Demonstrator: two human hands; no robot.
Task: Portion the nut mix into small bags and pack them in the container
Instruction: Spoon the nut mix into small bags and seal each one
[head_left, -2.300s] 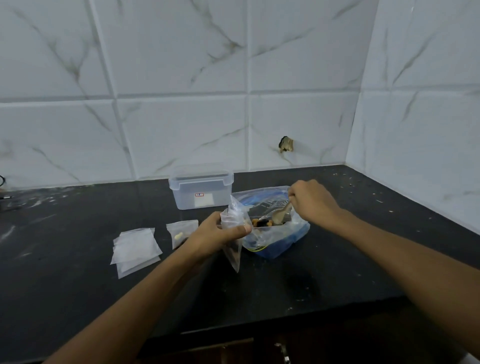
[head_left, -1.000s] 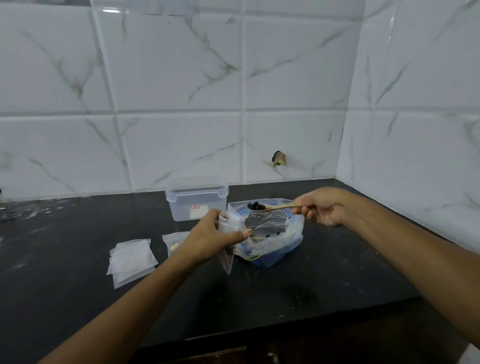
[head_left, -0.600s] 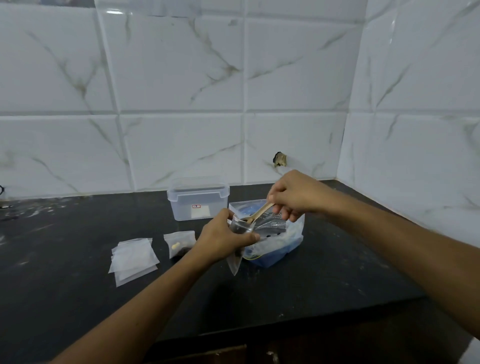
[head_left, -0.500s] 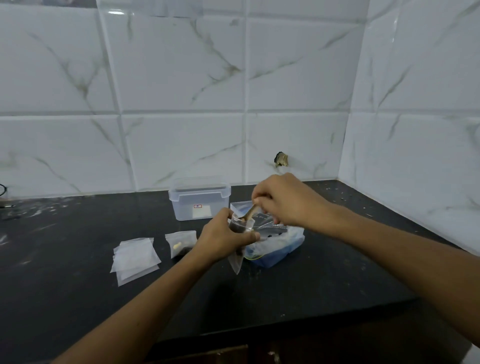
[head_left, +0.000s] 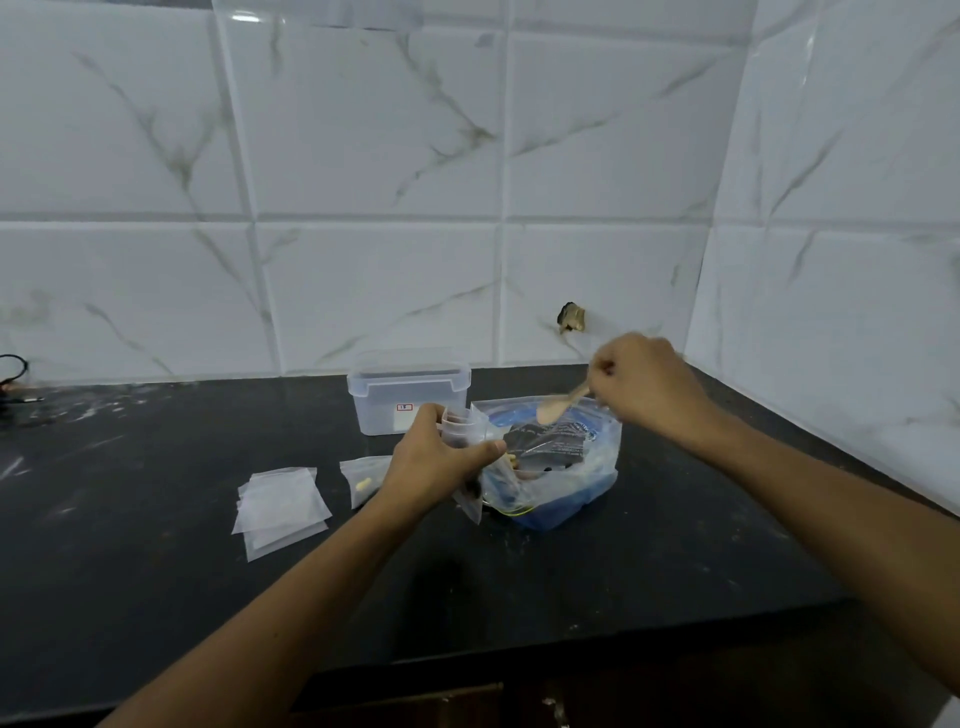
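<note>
Counter (head_left: 156, 571): black stone, smudged with pale streaks and specks, set into a corner. Back wall (head_left: 363, 156): large glossy white tiles with grey marble veining, a light glare near the top. Side wall (head_left: 857, 234): same tiles, meeting the back wall at right. Hole (head_left: 570, 318): small, dark, ragged, low in the back wall. Cable (head_left: 13, 376): dark, at far left edge.

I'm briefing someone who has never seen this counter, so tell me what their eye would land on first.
First, the two hands at centre: the left hand grips a small clear plastic bag held open, while the right hand holds a pale wooden spoon above the big clear bag of nut mix. Next, the lidded translucent plastic container behind them by the wall, and the stack of empty small bags on the black countertop to the left.
</note>
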